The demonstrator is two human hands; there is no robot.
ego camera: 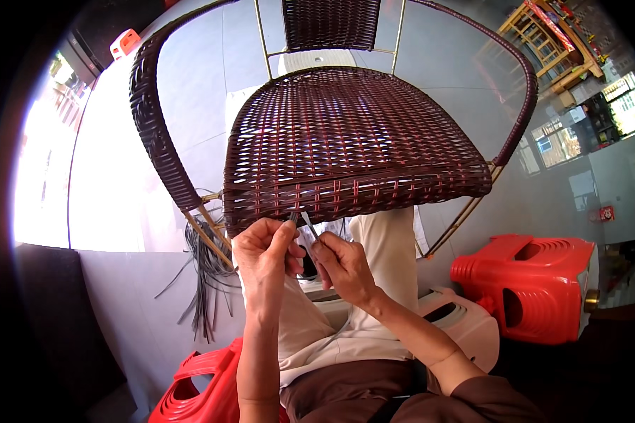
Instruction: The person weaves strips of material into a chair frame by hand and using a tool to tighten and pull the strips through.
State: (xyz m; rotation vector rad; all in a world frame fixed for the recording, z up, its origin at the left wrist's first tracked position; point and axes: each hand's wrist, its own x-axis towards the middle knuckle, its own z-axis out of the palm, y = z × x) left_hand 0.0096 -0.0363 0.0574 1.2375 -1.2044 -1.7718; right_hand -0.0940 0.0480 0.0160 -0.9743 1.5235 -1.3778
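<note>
A chair with a woven seat of dark brown strips (344, 132) stands before me, its front edge nearest my body. Just under that edge, my left hand (270, 248) pinches the end of a dark weaving strip (294, 216) between thumb and fingers. To its right, my right hand (344, 261) grips a thin, pointed tool or strip (310, 224); which of the two it is I cannot tell. Its upper end meets the woven front edge. A thin grey strip (338, 333) runs down across my lap. My fingertips partly hide both held pieces.
Loose dark strips (206, 285) hang in a bundle left of my legs. A red plastic stool (540, 288) lies at the right, another red stool (201, 386) at lower left. The chair's wrapped armrests (153, 106) curve out on both sides. Bamboo-like furniture (555, 53) stands farther off.
</note>
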